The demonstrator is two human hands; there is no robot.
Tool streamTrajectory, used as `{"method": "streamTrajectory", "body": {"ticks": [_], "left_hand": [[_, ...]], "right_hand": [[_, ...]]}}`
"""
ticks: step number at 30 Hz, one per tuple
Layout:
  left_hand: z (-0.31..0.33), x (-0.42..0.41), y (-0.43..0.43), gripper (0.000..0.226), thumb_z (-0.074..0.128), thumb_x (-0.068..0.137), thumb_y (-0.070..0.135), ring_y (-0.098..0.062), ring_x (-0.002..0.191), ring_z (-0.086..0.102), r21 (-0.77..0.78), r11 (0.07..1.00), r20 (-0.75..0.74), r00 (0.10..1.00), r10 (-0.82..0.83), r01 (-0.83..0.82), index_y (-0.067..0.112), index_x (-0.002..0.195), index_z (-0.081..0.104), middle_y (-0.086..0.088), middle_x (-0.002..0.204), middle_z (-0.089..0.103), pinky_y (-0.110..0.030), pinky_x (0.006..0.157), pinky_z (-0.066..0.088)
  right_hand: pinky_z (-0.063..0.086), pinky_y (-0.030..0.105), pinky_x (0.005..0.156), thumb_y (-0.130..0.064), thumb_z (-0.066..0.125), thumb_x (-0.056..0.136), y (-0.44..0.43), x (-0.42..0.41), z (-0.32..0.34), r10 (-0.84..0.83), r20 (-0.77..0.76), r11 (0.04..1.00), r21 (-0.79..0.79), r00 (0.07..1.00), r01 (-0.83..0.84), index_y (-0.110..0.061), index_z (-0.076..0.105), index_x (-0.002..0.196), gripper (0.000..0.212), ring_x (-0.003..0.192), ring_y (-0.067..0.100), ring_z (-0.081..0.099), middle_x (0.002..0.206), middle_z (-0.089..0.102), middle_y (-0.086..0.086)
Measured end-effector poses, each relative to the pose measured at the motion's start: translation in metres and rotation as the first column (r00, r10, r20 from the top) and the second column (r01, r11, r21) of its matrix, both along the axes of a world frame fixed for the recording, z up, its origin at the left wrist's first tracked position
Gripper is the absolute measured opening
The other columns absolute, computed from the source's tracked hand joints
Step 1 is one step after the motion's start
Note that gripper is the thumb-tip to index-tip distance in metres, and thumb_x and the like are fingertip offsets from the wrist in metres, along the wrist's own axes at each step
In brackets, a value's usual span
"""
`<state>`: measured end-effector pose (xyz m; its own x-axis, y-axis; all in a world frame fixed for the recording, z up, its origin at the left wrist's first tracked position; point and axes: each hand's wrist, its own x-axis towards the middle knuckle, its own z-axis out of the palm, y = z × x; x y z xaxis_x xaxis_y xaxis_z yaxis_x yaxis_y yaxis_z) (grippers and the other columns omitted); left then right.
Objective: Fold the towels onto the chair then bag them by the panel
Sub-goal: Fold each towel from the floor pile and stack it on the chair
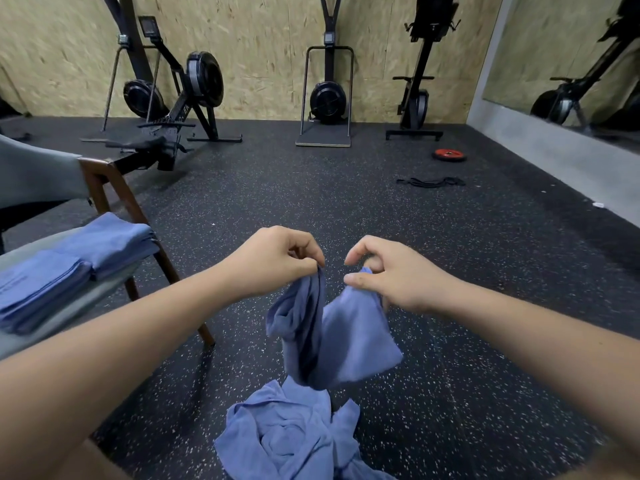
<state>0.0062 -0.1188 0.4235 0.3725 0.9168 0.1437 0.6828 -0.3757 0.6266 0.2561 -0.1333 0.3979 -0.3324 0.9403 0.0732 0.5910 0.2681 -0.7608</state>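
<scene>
A blue towel [332, 337] hangs in the air in front of me, bunched and drooping. My left hand [273, 263] pinches its upper left edge. My right hand [388, 271] holds its upper right part, thumb and forefinger curled above the cloth. Below them a heap of crumpled blue towels [291, 434] lies on the floor. To the left stands a chair [104, 188] with a grey seat and dark wooden legs. Two folded blue towel stacks rest on it, one near [38, 289] and one farther back [114, 240].
Speckled black rubber floor [450, 393] spreads all around. Rowing and ski machines [329, 95] line the wooden back wall. A red weight plate [449, 155] and a black band [431, 182] lie on the floor at the right. A mirror [571, 64] covers the right wall.
</scene>
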Motion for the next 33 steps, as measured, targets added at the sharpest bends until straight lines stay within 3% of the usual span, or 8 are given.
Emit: {"method": "streamTrajectory", "body": {"ticks": [2, 8, 13, 16, 20, 24, 28, 33], "left_hand": [[0.002, 0.002, -0.001, 0.017, 0.075, 0.089, 0.019, -0.001, 0.063, 0.057, -0.007, 1.000, 0.011, 1.000, -0.012, 0.012, 0.036, 0.089, 0.080, 0.012, 0.073, 0.072, -0.020, 0.063, 0.047], [0.006, 0.001, -0.005, 0.025, 0.092, 0.083, 0.036, -0.007, 0.064, 0.063, -0.067, 0.997, 0.067, 0.997, -0.033, 0.037, 0.030, 0.096, 0.072, 0.005, 0.080, 0.079, -0.032, 0.065, 0.049], [0.007, 0.002, -0.008, 0.024, 0.096, 0.080, 0.028, -0.002, 0.062, 0.062, -0.061, 0.995, 0.169, 0.984, -0.062, 0.073, 0.018, 0.087, 0.075, 0.006, 0.073, 0.076, -0.016, 0.060, 0.045], [0.007, 0.004, -0.008, 0.015, 0.093, 0.083, 0.021, -0.001, 0.064, 0.060, -0.060, 0.993, 0.189, 0.978, -0.085, 0.098, 0.019, 0.086, 0.079, 0.006, 0.074, 0.076, -0.017, 0.063, 0.046], [0.007, 0.002, -0.005, 0.008, 0.088, 0.089, 0.017, -0.010, 0.079, 0.069, -0.074, 0.988, 0.236, 0.965, -0.113, 0.133, 0.023, 0.091, 0.083, -0.004, 0.088, 0.081, -0.040, 0.082, 0.058], [0.007, 0.005, -0.007, 0.012, 0.085, 0.091, 0.014, -0.013, 0.087, 0.073, -0.074, 0.985, 0.238, 0.962, -0.132, 0.154, 0.025, 0.096, 0.084, -0.001, 0.092, 0.082, -0.045, 0.095, 0.059], [0.008, 0.007, -0.012, 0.012, 0.083, 0.093, 0.011, -0.016, 0.087, 0.074, -0.055, 0.986, 0.264, 0.955, -0.137, 0.157, 0.021, 0.099, 0.080, -0.002, 0.092, 0.081, -0.047, 0.091, 0.060], [0.011, 0.009, -0.015, 0.024, 0.074, 0.091, 0.008, -0.010, 0.074, 0.063, -0.031, 0.989, 0.279, 0.951, -0.132, 0.146, 0.025, 0.104, 0.065, 0.004, 0.088, 0.077, -0.039, 0.074, 0.054]], "right_hand": [[0.058, 0.045, 0.058, -0.022, 0.075, 0.101, -0.007, -0.009, 0.002, 0.015, -0.095, 0.996, -0.082, 0.995, -0.023, -0.021, 0.064, 0.115, 0.018, 0.061, 0.023, 0.058, 0.066, 0.054, 0.002], [0.059, 0.033, 0.065, -0.008, 0.068, 0.104, -0.018, -0.024, 0.010, 0.019, -0.327, 0.952, -0.284, 0.945, -0.117, -0.010, 0.063, 0.125, 0.022, 0.069, 0.020, 0.065, 0.079, 0.066, 0.007], [0.060, 0.037, 0.076, 0.002, 0.061, 0.103, -0.020, -0.027, 0.012, 0.015, -0.384, 0.925, -0.345, 0.923, -0.159, -0.005, 0.060, 0.127, 0.025, 0.078, 0.021, 0.067, 0.091, 0.070, 0.015], [0.060, 0.038, 0.082, 0.007, 0.050, 0.100, -0.017, -0.028, 0.009, 0.001, -0.403, 0.922, -0.355, 0.915, -0.157, -0.003, 0.062, 0.128, 0.032, 0.083, 0.024, 0.070, 0.096, 0.069, 0.018], [0.060, 0.032, 0.082, 0.013, 0.052, 0.095, -0.017, -0.023, 0.008, 0.034, -0.395, 0.942, -0.294, 0.918, -0.161, -0.008, 0.061, 0.136, 0.047, 0.091, 0.027, 0.074, 0.101, 0.072, 0.027], [0.060, 0.028, 0.080, 0.011, 0.060, 0.097, -0.019, -0.018, 0.010, 0.092, -0.316, 0.971, -0.180, 0.944, -0.155, -0.011, 0.064, 0.137, 0.046, 0.082, 0.017, 0.073, 0.089, 0.073, 0.019], [0.059, 0.026, 0.077, 0.004, 0.062, 0.101, -0.020, -0.017, 0.013, 0.116, -0.207, 0.989, -0.066, 0.972, -0.132, 0.000, 0.071, 0.115, 0.017, 0.077, 0.017, 0.069, 0.091, 0.072, 0.033], [0.056, 0.038, 0.070, -0.010, 0.064, 0.104, -0.014, -0.014, 0.013, 0.099, -0.077, 0.991, 0.092, 0.992, -0.092, -0.017, 0.072, 0.099, 0.011, 0.067, 0.013, 0.066, 0.076, 0.076, 0.007]]}}
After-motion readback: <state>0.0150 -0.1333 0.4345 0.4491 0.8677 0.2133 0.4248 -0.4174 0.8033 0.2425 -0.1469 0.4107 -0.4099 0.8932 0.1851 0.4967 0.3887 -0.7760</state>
